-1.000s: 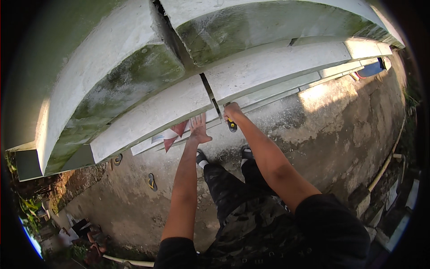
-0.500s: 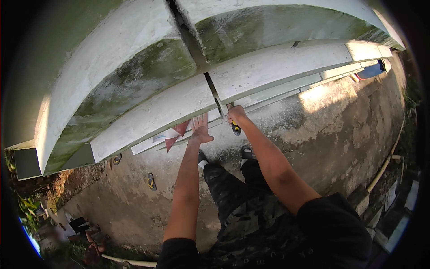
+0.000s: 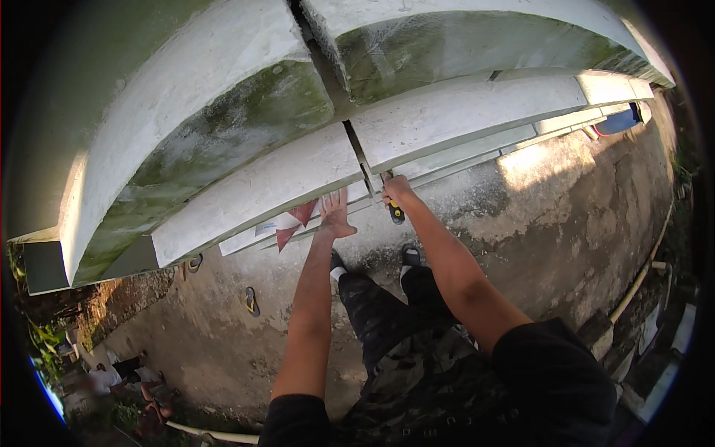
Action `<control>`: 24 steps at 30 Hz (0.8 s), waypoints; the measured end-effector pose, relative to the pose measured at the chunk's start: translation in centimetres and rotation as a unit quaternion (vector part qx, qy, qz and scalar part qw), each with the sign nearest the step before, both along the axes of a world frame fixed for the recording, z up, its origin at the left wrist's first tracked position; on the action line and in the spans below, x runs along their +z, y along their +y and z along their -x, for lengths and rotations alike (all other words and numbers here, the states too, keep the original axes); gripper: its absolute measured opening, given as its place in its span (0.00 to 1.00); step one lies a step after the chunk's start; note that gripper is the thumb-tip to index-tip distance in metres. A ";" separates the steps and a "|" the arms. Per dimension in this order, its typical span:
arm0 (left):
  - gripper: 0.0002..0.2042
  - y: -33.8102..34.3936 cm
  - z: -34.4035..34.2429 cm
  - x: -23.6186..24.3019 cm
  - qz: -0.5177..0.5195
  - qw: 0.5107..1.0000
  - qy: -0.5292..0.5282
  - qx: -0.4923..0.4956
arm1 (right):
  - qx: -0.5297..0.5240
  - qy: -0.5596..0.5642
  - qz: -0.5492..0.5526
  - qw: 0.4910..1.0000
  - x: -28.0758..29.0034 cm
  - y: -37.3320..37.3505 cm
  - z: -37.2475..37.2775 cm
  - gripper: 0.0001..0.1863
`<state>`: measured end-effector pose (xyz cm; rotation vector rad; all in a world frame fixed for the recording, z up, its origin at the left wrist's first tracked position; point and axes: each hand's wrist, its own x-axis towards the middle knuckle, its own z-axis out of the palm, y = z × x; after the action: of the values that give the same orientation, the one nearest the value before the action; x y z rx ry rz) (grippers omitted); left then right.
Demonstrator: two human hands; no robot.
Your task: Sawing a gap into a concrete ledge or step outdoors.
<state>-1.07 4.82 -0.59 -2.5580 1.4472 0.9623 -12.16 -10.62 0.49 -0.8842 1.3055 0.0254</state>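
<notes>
My left hand (image 3: 337, 214) is spread flat, its fingertips resting on the low white ledge (image 3: 356, 192) just left of a narrow dark gap. Closed round a tool with a black-and-yellow handle (image 3: 395, 211), my right hand (image 3: 397, 191) is just right of that gap, close against the ledge edge. A greyish part of the tool shows above the fist; its working end is too small to make out. Beside my left hand lies a pointed dark red piece (image 3: 302, 212), with another red piece (image 3: 284, 238) below it, next to a white printed sheet (image 3: 274, 226).
Stepped white concrete (image 3: 462, 123), stained green, curves across the front. Stained concrete ground (image 3: 514, 246) lies around my feet. A loose flip-flop (image 3: 252, 302) is at the left, another (image 3: 194, 263) farther off. People sit at the lower left; a pipe (image 3: 642, 279) runs along the right.
My right hand and the tool have shifted very slightly to the right in the picture, as has the ledge gap. My left hand stays on the ledge. More of a person shows at lower left.
</notes>
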 end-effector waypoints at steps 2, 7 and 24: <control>0.60 0.8 0.1 0.0 0.000 1.000 -0.009 -0.004 | -0.022 -0.029 -0.018 0.999 0.3 0.3 0.0 0.21; 0.60 -0.2 -0.2 0.2 -0.008 1.000 -0.009 0.003 | -0.007 -0.007 0.005 1.000 -0.2 -0.3 0.2 0.21; 0.61 0.9 -0.2 -0.2 0.019 1.000 -0.016 -0.008 | 0.013 -0.012 -0.027 0.999 -0.6 0.2 0.2 0.20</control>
<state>-0.84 5.72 -0.79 -2.5730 1.4890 0.8951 -12.40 -10.39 -0.09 -0.8534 1.2653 0.0702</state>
